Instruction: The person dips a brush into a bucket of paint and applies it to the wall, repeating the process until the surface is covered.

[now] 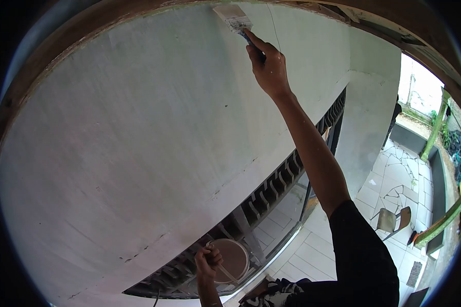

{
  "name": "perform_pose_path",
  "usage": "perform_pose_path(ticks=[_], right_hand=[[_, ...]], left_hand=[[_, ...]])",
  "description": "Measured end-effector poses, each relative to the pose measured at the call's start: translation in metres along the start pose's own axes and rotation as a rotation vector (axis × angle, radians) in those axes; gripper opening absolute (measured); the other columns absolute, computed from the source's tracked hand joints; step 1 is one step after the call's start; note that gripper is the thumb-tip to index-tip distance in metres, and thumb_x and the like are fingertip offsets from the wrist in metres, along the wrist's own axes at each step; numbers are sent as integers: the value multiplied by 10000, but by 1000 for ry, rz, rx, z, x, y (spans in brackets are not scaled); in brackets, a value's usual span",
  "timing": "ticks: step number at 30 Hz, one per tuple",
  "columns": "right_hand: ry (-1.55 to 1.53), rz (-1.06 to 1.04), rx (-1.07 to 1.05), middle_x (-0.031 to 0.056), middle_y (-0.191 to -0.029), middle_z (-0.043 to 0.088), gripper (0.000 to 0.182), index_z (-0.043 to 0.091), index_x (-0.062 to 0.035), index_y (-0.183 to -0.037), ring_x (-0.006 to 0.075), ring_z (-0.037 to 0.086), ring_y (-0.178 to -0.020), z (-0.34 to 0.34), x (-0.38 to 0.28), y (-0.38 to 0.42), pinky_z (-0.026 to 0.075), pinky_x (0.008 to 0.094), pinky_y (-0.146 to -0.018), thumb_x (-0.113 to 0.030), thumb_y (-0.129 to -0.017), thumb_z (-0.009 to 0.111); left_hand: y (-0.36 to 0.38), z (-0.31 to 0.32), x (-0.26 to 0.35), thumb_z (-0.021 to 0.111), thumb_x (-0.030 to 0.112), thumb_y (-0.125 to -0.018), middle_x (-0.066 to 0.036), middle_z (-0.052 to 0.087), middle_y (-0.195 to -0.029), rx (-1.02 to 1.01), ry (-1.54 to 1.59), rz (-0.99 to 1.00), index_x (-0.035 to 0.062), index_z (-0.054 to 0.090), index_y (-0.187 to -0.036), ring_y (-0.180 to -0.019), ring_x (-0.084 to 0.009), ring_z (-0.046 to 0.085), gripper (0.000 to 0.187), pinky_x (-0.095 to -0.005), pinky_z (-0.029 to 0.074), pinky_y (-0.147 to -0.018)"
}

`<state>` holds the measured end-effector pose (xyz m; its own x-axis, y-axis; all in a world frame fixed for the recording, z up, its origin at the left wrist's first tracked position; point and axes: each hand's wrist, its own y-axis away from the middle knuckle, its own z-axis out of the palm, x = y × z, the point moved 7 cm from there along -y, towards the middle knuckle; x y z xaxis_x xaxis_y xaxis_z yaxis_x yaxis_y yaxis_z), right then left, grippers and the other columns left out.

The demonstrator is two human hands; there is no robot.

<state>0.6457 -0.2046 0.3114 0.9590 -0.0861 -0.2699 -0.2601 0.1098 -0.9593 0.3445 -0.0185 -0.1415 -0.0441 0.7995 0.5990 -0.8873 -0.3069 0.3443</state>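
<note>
My right hand [270, 70], reaching high on the pale green wall [153, 102], is closed round the blue handle of a wide paintbrush [234, 18]. The brush's pale bristles are against the wall near its top edge, and the ferrule is smeared with paint. Low in the view my left hand [208, 260] is closed at the near side of a round bucket [248, 260], gripping it by the rim or handle. A strip, apparently the bucket's handle, crosses its brownish-pink mouth.
Below the wall runs a window with a dark slatted vent [279, 181]. A wooden beam [51, 61] edges the top. Down on the tiled floor [307, 253] stands a chair [388, 220], with green posts [437, 125] beyond. A thin wire [274, 28] hangs near the brush.
</note>
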Motion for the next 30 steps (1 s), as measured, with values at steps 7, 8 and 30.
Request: perform_pose_path(ticks=[7, 8, 30], right_hand=[[2, 5, -2, 159, -698, 599, 363, 622, -138, -1247, 255, 573, -605, 11, 4, -14, 466, 381, -630, -68, -893, 590], [8, -5, 2, 169, -713, 608, 359, 624, -140, -1244, 266, 585, -617, 12, 4, -16, 474, 383, -644, -71, -893, 588], [173, -34, -272, 152, -675, 543, 430, 626, -107, -1233, 261, 518, -556, -15, 42, 88, 461, 330, -591, 19, -822, 637]], left_hand=[[-3, -1, 1, 472, 162, -740, 42, 217, -578, -20, -7, -3, 124, 458, -768, -466, -86, 192, 49, -258, 201, -439], [-5, -3, 0, 472, 162, -740, 42, 217, -578, -22, -7, -4, 124, 458, -768, -466, -86, 192, 49, -258, 201, -439], [-26, -12, -13, 457, 146, -744, 43, 218, -577, -46, -22, -116, 116, 457, -785, -461, -81, 178, 50, -257, 196, -429]])
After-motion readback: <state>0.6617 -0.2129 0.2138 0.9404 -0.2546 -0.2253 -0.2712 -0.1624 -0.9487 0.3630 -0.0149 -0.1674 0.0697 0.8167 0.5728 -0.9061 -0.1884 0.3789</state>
